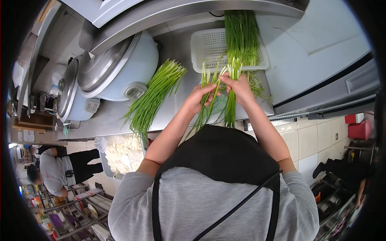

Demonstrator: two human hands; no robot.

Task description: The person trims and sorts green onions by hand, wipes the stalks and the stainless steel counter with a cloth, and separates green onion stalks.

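My left hand (200, 97) is closed around a few long green chives (204, 76) with pale ends pointing away from me. Close beside it, my right hand (238, 85) grips a thicker bunch of chives (230, 108), whose green ends hang toward my apron. Thumb and fingers of both hands nearly meet at the pale ends. Just beyond them stands a white perforated basket (200, 50), with a large pile of chives (242, 36) lying across its right part. Another loose pile of chives (155, 96) lies on the steel counter (183, 86) to the left.
Two large rice cookers (120, 68) with metal lids stand at the left of the counter. A tub of pale shredded food (122, 154) is below the counter edge. A co-worker (60, 170) stands farther left, near shelves. Loose stalks (257, 86) lie right of my hands.
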